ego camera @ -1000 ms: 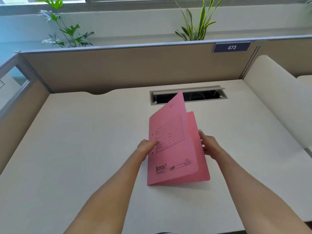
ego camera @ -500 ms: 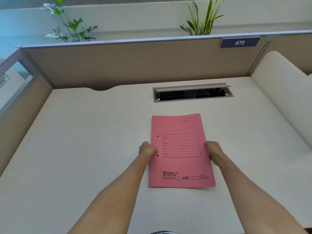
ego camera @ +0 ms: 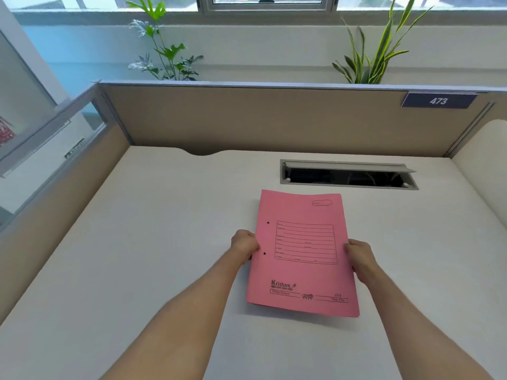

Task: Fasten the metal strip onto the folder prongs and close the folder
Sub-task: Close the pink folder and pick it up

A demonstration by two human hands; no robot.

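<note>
Head view: left hand (ego camera: pixel 245 244) and right hand (ego camera: pixel 360 258) gripping opposite edges of closed pink card folder (ego camera: pixel 301 253), lifting slightly off cream table (ego camera: pixel 137 242). Closing step apparently finishing; next, setting down flat.

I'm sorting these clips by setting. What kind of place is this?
Most likely an office cubicle: a pale desk fenced by tan partition panels, a numbered plate reading 473, and a cable hatch set into the desktop. Both hands hold a closed pink file folder.
</note>
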